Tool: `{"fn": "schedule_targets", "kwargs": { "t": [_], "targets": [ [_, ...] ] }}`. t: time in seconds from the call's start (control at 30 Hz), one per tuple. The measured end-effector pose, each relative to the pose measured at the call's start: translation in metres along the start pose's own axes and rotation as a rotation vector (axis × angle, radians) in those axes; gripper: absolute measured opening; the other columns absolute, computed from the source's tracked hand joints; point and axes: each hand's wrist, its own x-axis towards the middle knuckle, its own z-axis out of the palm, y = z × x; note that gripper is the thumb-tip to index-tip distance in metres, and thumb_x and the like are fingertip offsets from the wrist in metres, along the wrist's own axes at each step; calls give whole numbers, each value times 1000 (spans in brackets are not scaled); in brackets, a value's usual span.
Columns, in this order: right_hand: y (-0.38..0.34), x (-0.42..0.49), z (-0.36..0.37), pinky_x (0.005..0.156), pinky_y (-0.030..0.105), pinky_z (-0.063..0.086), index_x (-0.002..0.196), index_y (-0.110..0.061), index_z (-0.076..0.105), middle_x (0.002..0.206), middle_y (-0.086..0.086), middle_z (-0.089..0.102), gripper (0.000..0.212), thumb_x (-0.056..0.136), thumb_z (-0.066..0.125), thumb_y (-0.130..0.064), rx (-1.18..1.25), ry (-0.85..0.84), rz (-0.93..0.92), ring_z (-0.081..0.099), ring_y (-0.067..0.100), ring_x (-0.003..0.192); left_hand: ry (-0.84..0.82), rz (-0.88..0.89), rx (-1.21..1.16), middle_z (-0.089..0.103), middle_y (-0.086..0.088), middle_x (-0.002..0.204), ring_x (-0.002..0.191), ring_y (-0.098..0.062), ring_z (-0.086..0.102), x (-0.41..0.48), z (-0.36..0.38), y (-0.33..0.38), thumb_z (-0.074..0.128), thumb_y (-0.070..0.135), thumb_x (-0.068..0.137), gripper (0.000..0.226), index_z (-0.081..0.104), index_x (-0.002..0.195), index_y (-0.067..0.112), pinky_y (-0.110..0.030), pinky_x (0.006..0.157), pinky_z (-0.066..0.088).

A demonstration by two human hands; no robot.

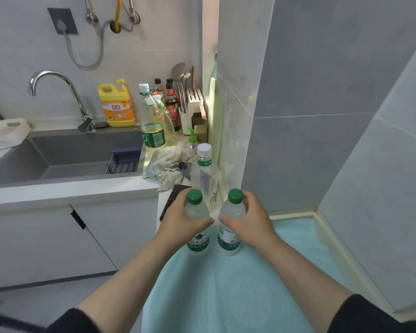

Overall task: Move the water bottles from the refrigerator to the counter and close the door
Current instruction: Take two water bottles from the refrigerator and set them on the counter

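Observation:
My left hand (178,219) grips a clear water bottle with a green cap (194,197) just below its neck. My right hand (252,218) holds a second green-capped water bottle (229,236) the same way. Both bottles stand upright, side by side, over a light blue surface (238,289). Behind them a third clear bottle with a white cap (205,174) stands at the right end of the white counter (70,191). The refrigerator and its door are out of view.
A grey sink (65,155) with a chrome tap (58,92) lies to the left. Yellow detergent (117,104), an oil bottle (153,126), sauce bottles, a knife block (193,106) and a crumpled cloth (166,164) crowd the counter's right end. A tiled wall (322,116) rises on the right.

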Motion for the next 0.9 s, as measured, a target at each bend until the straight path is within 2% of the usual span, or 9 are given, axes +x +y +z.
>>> {"fn": "schedule_targets", "kwargs": {
  "t": [0.07,0.13,0.2,0.3,0.43,0.5,0.57,0.67,0.9],
  "targets": [
    [-17,-6,-12,99,31,39,138,-23,39,137,-3,49,77,75,79,-38,-1,20,-32,45,17,128,-9,36,-23,55,33,102,88,26,54,-5,-16,16,82,17,72,57,47,104,48,-5,75,44],
    [-42,-17,-24,105,35,35,144,-20,34,147,1,41,75,83,71,-41,-36,72,-120,39,18,134,5,94,19,45,36,116,95,27,47,-16,-40,36,77,25,79,58,43,122,45,0,81,34],
    [-75,-37,-35,104,32,33,143,-20,36,145,-1,42,66,88,66,-39,-34,112,-252,38,15,132,46,179,116,33,27,139,123,12,32,-32,-70,55,70,42,82,74,32,146,35,-16,99,27],
    [-138,-81,-38,98,25,29,142,-22,36,134,-12,39,63,87,58,-44,-67,120,-441,34,2,121,149,335,227,16,18,158,144,1,12,-75,-128,78,58,59,78,85,22,151,34,-28,113,17],
    [-222,-147,-23,99,24,29,143,-28,35,138,-13,40,67,82,55,-47,-57,82,-592,38,5,124,325,417,242,16,25,154,144,2,13,-156,-210,109,50,62,74,84,24,150,36,-16,109,14],
    [-262,-182,-10,101,29,34,142,-30,36,139,-11,42,67,81,55,-48,-41,44,-649,39,8,125,410,417,245,22,20,156,143,1,18,-202,-252,118,49,61,74,82,28,149,35,-17,108,16],
    [-297,-219,5,102,32,35,141,-33,36,138,-15,40,67,80,54,-51,-33,0,-731,38,5,124,470,428,272,24,18,156,139,10,18,-250,-290,122,46,62,75,77,29,146,40,-10,106,15],
    [-344,-279,32,96,20,32,140,-39,36,133,-24,37,68,77,51,-58,20,-90,-887,36,-4,119,589,411,338,25,32,150,128,28,14,-338,-345,128,44,67,74,68,27,138,55,5,96,14],
    [-425,-408,80,95,20,33,133,-51,33,126,-48,33,61,75,50,-61,373,-361,-1195,40,-11,120,978,237,503,17,66,123,122,33,17,-542,-399,179,53,78,61,70,25,125,72,-7,98,21]
  ]
}}
